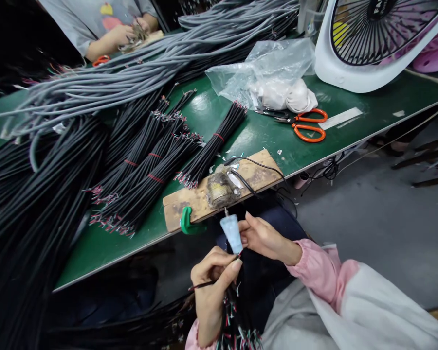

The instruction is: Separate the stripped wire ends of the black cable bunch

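Note:
My left hand (215, 282) pinches a thin black cable (204, 285) between thumb and fingers, its red wire end showing at the fingertips. That end is just below the narrow tip of a pale blue cone (231, 233), which sits on the metal shaft of a small motor (221, 189). My right hand (264, 238) is at the cone's right side, thumb and fingers apart; whether it touches the cone I cannot tell. Under my left hand, a bunch of black cables with stripped red, white and green ends (237, 335) lies over my lap.
The motor sits on a wooden board (180, 206) held by a green clamp (190, 221). Tied bundles of black cables (219, 138), grey cables (131, 73), orange-handled scissors (310, 125), a plastic bag (263, 68) and a white fan (350, 73) are on the green table. Across it, a co-worker's hands (126, 36) are busy.

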A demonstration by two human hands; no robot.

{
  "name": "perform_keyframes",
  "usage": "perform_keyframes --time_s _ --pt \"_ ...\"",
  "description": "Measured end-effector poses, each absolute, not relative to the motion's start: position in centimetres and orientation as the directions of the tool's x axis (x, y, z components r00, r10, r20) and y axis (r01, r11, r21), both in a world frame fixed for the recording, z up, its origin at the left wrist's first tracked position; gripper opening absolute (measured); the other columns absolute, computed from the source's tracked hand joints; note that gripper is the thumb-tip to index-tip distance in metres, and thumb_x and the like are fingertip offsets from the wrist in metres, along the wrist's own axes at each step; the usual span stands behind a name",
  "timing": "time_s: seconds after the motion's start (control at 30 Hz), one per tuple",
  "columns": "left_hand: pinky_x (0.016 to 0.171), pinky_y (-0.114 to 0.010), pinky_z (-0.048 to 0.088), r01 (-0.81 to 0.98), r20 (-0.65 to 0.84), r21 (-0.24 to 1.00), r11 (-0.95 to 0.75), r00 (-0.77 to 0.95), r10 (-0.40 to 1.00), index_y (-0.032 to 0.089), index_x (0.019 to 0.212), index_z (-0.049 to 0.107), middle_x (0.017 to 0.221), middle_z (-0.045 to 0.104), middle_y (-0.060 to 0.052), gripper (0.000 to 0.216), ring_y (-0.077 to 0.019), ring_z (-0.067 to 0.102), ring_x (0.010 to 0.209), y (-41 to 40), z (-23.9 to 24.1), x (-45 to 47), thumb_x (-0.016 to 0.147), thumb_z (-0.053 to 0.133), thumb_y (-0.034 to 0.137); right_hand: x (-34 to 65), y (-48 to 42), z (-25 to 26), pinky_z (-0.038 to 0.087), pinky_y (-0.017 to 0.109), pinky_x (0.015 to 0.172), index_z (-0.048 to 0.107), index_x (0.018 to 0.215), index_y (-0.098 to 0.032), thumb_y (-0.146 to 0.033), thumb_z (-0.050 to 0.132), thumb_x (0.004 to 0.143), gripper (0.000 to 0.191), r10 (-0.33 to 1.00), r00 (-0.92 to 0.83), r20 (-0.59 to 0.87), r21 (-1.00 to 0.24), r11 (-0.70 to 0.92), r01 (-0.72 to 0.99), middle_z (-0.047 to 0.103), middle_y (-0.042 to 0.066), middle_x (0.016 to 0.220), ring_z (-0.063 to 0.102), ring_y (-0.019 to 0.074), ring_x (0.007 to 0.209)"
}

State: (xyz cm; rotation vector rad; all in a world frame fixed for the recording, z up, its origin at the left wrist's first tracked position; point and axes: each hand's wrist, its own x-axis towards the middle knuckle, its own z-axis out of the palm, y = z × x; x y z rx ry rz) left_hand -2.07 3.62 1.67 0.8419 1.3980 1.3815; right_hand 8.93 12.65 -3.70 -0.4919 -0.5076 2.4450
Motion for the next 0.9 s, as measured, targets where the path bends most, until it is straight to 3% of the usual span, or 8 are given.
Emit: perform_keyframes --time_s 0.13,0.33,0.47,0.6,0.73,0.9 --pt "0.042 -0.020 0.035 -0.104 -0.167 0.985 0.141 -0.310 0.936 0.020 0.065 0.071 0.057 0.054 0.004 0.008 -0.0076 0.047 0.044 3.2 2.0 -1.8 0.071 0.074 0.017 10.7 12.4 -4.5 0.029 0.022 0.053 0.070 0.075 -0.009 -0.058 0.066 0.076 0.050 0.663 -0.710 -0.237 -0.533 -0.700 -0.476 0.058 0.003 0.063 0.040 0.0071 0.056" --pt "0.040 -0.021 0.031 -0.116 -0.304 0.952 0.284 -0.237 0.923 0.015 0.052 0.065 0.045 0.048 0.002 0.032 -0.0078 0.041 0.039 2.3 1.6 -1.1 0.077 0.070 0.036 12.7 11.6 -3.7 0.036 0.022 0.056 0.067 0.078 -0.011 -0.042 0.074 0.074 0.032 0.761 -0.624 -0.180 -0.868 -0.421 -0.264 0.058 -0.001 0.067 0.047 0.0080 0.058" --pt "0.035 -0.020 0.028 -0.196 -0.549 0.829 0.524 -0.103 0.829 0.013 0.057 0.064 0.038 0.045 0.003 0.041 -0.0070 0.037 0.032 1.6 0.2 -0.3 0.076 0.065 0.049 12.7 11.7 -2.2 0.039 0.025 0.060 0.071 0.076 -0.013 -0.036 0.070 0.079 0.023 0.731 -0.678 0.075 -0.988 -0.040 -0.152 0.060 0.002 0.069 0.049 0.0113 0.063" --pt "0.034 -0.019 0.033 -0.244 -0.659 0.751 0.614 -0.205 0.724 0.017 0.066 0.054 0.046 0.052 0.005 0.029 -0.0087 0.044 0.035 1.0 -0.9 0.6 0.059 0.078 0.033 12.2 11.7 -0.8 0.043 0.028 0.069 0.072 0.079 -0.014 -0.027 0.072 0.078 0.013 0.547 -0.795 0.262 -0.961 0.222 -0.165 0.064 0.003 0.071 0.054 0.0144 0.071" --pt "0.032 -0.018 0.032 -0.197 -0.591 0.804 0.561 -0.167 0.789 0.017 0.067 0.053 0.044 0.047 0.008 0.021 -0.0062 0.038 0.034 0.9 -1.0 1.0 0.064 0.072 0.025 12.1 11.2 -0.6 0.043 0.027 0.065 0.069 0.074 -0.013 -0.016 0.066 0.077 0.006 0.595 -0.751 0.286 -0.949 0.286 -0.135 0.062 0.003 0.068 0.052 0.0147 0.069" --pt "0.032 -0.016 0.029 -0.328 -0.485 0.853 0.407 -0.208 0.849 0.018 0.072 0.052 0.042 0.045 0.009 0.026 -0.0042 0.034 0.030 0.5 -0.6 0.7 0.075 0.071 0.036 12.3 10.6 -1.6 0.042 0.027 0.061 0.068 0.069 -0.013 -0.017 0.066 0.077 0.009 0.743 -0.630 0.229 -0.973 0.150 -0.177 0.062 0.003 0.065 0.052 0.0144 0.065"
